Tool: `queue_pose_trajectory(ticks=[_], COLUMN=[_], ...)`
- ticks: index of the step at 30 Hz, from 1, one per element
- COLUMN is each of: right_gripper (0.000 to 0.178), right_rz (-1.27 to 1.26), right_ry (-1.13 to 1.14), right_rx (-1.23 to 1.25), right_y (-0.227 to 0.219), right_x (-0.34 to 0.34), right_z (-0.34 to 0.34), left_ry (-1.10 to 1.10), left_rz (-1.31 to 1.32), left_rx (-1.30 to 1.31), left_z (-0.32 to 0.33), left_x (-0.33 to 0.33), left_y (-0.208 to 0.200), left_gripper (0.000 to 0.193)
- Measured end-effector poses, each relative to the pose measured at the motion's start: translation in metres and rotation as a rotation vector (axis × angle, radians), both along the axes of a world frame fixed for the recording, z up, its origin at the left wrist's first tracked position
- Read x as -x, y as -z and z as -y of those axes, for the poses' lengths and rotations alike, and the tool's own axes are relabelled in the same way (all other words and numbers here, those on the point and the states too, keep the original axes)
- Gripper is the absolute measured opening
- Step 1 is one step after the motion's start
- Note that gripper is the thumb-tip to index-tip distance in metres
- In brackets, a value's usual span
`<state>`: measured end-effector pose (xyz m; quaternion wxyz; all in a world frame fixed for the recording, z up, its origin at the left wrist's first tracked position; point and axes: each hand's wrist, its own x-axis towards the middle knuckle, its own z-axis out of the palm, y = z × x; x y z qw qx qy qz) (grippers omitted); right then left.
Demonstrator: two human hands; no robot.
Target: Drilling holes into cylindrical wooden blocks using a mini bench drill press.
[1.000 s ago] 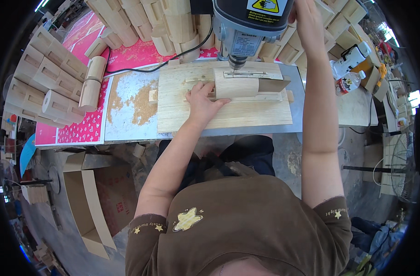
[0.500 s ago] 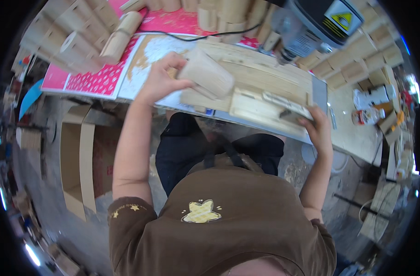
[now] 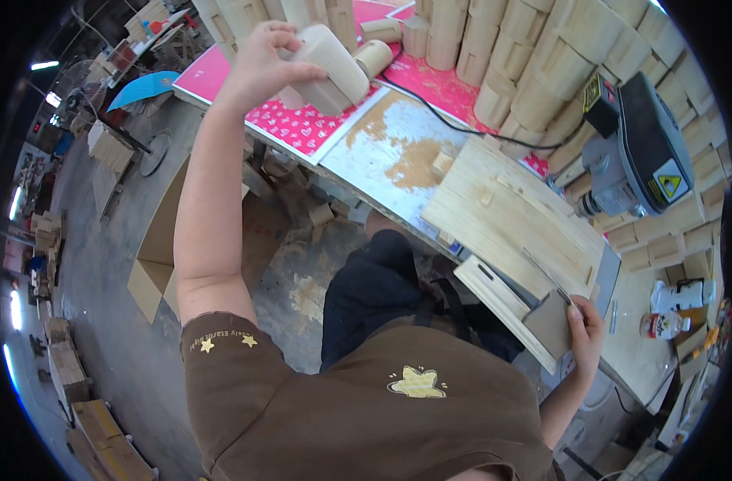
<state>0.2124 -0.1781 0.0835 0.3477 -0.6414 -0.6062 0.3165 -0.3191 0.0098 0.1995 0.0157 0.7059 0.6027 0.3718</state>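
My left hand point(image 3: 274, 68) is raised at the far left, thumb and fingers wrapped round a pale wooden block point(image 3: 334, 68) with rounded corners. It is held over the pink patterned sheet point(image 3: 290, 124), close to upright wooden pieces. At the right front of the bench, my right hand point(image 3: 586, 329) grips a flat grey-brown piece point(image 3: 550, 325) by its edge; its exact kind is unclear. This piece lies against a long slotted wooden strip point(image 3: 502, 309) at the bench's front edge. A broad wooden board point(image 3: 510, 216) lies just beyond.
A drill press head point(image 3: 646, 160) stands at the right, its black cable point(image 3: 462, 128) crossing the bench. Stacked wooden cylinders point(image 3: 534, 64) line the back. Sawdust point(image 3: 418, 164) covers part of the white surface. An open cardboard box point(image 3: 161, 256) sits on the floor; a bottle point(image 3: 662, 325) stands far right.
My left hand has carried the wooden block from above the board to the far left. The grey-brown piece in my right hand shows more fully. The whole view has swung leftward.
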Motion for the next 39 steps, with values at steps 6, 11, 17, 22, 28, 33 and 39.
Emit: queue_pose_trajectory(ticks=[6, 11, 17, 22, 28, 33, 39], right_gripper=[0.019, 0.020, 0.023, 0.024, 0.023, 0.023, 0.025], right_rz=[0.164, 0.292, 0.424, 0.426, 0.443, 0.602, 0.524], right_ry=[-0.027, -0.060, -0.053, -0.024, -0.008, 0.019, 0.013], right_rx=[-0.112, -0.156, -0.209, -0.217, -0.241, -0.356, -0.336], right_y=[-0.009, -0.023, -0.043, -0.057, -0.050, -0.020, 0.022], right_x=[0.006, 0.017, 0.030, 0.032, 0.021, 0.001, -0.025], right_z=[-0.003, -0.001, 0.012, 0.024, 0.024, 0.008, -0.019], left_ry=[-0.333, -0.515, -0.598, -0.570, -0.453, -0.468, -0.872], left_rz=[-0.357, -0.458, -0.422, -0.281, 0.000, 0.127, 0.240], left_rx=[-0.287, -0.195, -0.070, -0.251, -0.700, -0.454, 0.171], left_z=[-0.053, -0.106, -0.146, -0.166, -0.111, -0.003, 0.217], left_x=[0.074, 0.097, 0.094, 0.124, 0.092, 0.083, 0.051], left_y=[-0.052, -0.053, -0.037, 0.001, 0.057, 0.210, 0.387], left_gripper=[0.046, 0.043, 0.042, 0.051, 0.068, 0.064, 0.059])
